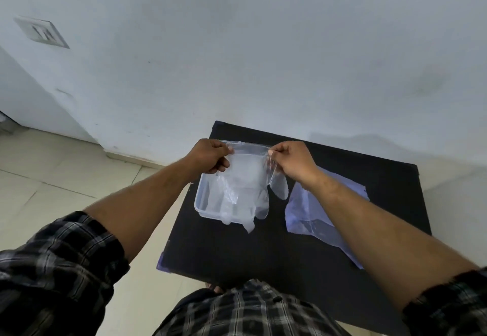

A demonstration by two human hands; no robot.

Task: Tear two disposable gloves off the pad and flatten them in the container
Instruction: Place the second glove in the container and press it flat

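Plaid shirt point(253, 309) at bottom edge; two plaid sleeves, rolled up on both forearms. Counter point(224, 251): one black top, matte, set against the wall. Pale floor tiles point(52, 177) to the left of it.

On the counter, count: one clear plastic container point(204, 204), left of centre; one pad of gloves point(305, 212), pale lilac-tinted sheets, lying flat on the right, partly hidden by the right forearm. Container and pad apart, not touching.

One loose clear glove point(247, 177) held up above the container, cuff uppermost, fingers hanging down; fingertips overlap the container's near rim and right edge. Whether it touches the container floor: cannot tell. Second glove inside the container: cannot tell through the clear plastic.

Left hand point(208, 155): grip pinched shut on the glove's left cuff corner. Right hand point(292, 162): grip pinched shut on the right cuff corner. Cuff stretched between them.

Far: plain white wall point(263, 46), scuffed; one switch plate point(42, 31) upper left.
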